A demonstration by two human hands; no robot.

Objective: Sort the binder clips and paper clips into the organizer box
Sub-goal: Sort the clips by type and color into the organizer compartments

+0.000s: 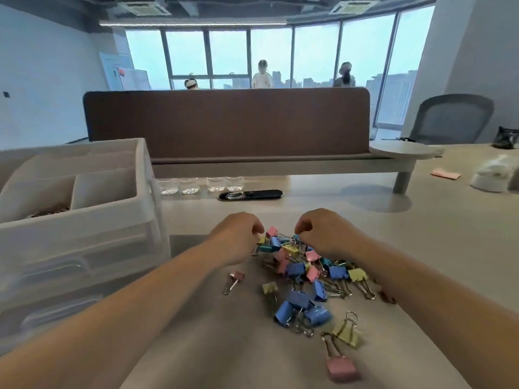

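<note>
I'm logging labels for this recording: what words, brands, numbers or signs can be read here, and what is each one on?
No text is readable.
Wall notices: print too small and blurred to read.
Organizer box: no label visible.
Binder clips: no marking visible.

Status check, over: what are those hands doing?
Left hand, right hand curled over coloured binder clip pile, grip unclear. White plastic organizer box at left. Path clear.

One organizer box (84, 220), one heap of binder clips (296, 269), four clear jars (188, 186).

Brown desk divider (227, 122), grey chair (449, 119), bright window wall (269, 54)
</note>
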